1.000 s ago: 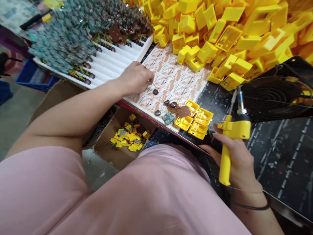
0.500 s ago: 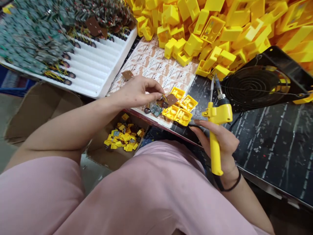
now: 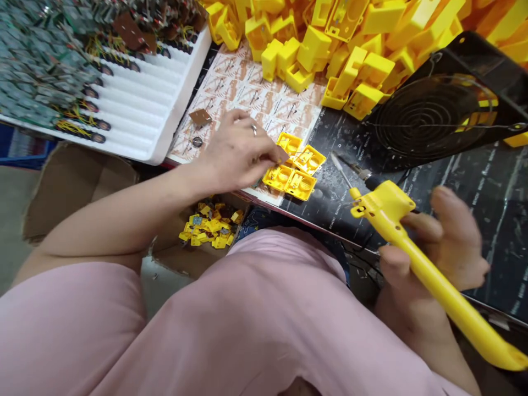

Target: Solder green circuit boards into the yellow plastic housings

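My left hand (image 3: 243,151) is closed in a pinch over the left edge of a group of open yellow plastic cases (image 3: 301,185). At its fingertips shows the corner of a small brown board (image 3: 284,155), mostly covered by the fingers. My right hand (image 3: 437,247) grips a yellow soldering gun (image 3: 396,220), its handle slanting down to the right. The gun's metal tip and thin feed tube point up-left, just right of the cases and apart from them. A green circuit board seen earlier is largely hidden under my left hand.
A white foam tray (image 3: 165,110) with many wired circuit boards stands at left. Yellow housings (image 3: 313,49) are heaped at the back. A black fan (image 3: 437,110) stands at right. A small round black part (image 3: 197,142) and another brown board (image 3: 201,117) lie on the printed sheet. Below, a cardboard box (image 3: 169,256) holds yellow pieces.
My right hand has moved right, away from the cases, and the soldering gun has swung from near upright to a slant. My left hand has closed in over the small parts beside the cases.
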`<state>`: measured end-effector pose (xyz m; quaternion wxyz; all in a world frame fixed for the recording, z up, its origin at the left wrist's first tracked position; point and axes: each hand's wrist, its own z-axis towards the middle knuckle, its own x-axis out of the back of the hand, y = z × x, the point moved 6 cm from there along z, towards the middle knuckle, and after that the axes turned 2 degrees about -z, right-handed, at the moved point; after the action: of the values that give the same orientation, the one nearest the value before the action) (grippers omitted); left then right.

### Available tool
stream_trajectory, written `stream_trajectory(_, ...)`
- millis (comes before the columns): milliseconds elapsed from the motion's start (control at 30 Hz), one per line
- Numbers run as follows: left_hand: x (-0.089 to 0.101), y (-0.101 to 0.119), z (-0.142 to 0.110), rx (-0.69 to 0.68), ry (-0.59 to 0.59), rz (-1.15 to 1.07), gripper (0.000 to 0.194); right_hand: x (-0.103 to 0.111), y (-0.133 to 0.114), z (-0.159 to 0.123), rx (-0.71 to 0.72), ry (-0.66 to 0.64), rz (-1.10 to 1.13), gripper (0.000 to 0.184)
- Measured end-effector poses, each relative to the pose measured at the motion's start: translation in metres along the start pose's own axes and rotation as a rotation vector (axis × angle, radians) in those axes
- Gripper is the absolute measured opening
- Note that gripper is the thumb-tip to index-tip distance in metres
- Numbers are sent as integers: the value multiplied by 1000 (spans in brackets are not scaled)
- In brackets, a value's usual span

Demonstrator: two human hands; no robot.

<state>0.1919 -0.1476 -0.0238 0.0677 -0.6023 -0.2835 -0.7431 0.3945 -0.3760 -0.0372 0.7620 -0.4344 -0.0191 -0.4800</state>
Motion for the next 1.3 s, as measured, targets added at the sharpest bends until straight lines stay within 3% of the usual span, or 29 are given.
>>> stream_trajectory(100, -22, 14, -1, -48, -5, 12, 27, 12, 3, 2, 39, 218, -34, 51)
stream_trajectory(167, -32, 18, -3, -51, 13, 5, 25, 16, 12, 4, -34, 358, 1, 43)
stream_trajectory(267, -40, 17, -4, -63, 24, -6, 24, 19, 26, 3, -123, 531, 129, 62)
stream_trajectory(300, -41, 16, -4, -74, 30, -2, 25, 19, 28, 3, -134, 547, 154, 60)
stream_trajectory(433, -44, 16, -5, -151, 114, 21, 24, 9, 26, 5, -159, 347, 185, 25)
stream_trajectory(533, -46, 20, -3, -185, 167, 34, 24, 3, 15, 2, -94, 168, 203, 40)
stream_trajectory(667, -50, 25, 0, -202, 161, 46, 27, -2, 4, -5, -28, 52, 88, 50)
stream_trajectory(1000, -49, 30, -2, -228, 145, 7, 19, -18, -27, 10, 246, -143, -4, 27)
stream_trajectory(1300, -40, 46, 5, -310, 92, 177, 38, -23, -38, 18, 347, -251, -38, 20)
